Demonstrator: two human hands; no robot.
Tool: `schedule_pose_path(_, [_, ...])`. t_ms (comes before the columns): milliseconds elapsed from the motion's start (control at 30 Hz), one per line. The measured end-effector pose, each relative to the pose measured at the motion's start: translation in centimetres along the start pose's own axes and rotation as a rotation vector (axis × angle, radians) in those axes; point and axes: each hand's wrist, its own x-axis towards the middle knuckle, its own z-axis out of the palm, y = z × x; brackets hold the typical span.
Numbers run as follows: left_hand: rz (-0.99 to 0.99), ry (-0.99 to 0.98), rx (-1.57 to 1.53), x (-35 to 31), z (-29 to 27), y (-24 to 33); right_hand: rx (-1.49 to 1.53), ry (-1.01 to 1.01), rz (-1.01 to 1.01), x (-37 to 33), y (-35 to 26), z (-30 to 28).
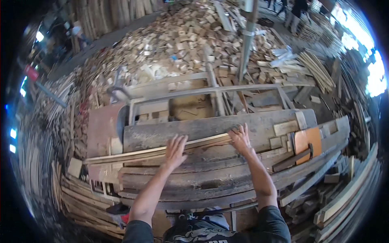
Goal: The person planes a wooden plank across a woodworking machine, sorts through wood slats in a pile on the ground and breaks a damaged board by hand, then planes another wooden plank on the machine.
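Observation:
Long thin wooden strips (133, 155) lie together across the workbench (154, 131), slanting up from the left end to the middle. My left hand (175, 150) rests over them with its fingers stretched out and the thumb apart. At their right end, my right hand (241, 139) has its fingers bent around the tip; some fingertips point up. Right of that hand, an orange-brown panel (307, 142) stands on the bench beside a dark metal bar (292, 158) and small wood blocks (285, 128).
Beyond the bench a large heap of wood offcuts (182, 42) covers the floor, with a post (246, 44) rising from it. A wooden frame (174, 97) borders the bench's far side. Stacked boards (348, 190) lie at right, more timber (87, 202) at left. People stand far off at upper right.

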Motion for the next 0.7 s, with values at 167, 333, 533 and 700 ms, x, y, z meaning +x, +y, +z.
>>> schedule_pose_path(167, [-0.188,-0.211,-0.034,2.5,2.9,-1.5,0.417,0.465,0.393,-3.7,1.6,2.6])
schedule_pose_path(333, [-0.216,-0.259,-0.078,3.2,1.9,-0.9,1.433,0.441,0.664,-3.1,2.0,4.4])
schedule_pose_path(533, [-0.232,-0.334,-0.034,3.4,1.1,-1.1,1.468,0.312,0.645,-2.7,1.5,5.4])
schedule_pose_path(700, [-0.153,-0.254,0.006,3.4,0.2,-1.3,1.443,0.218,0.696,-3.1,1.9,3.8])
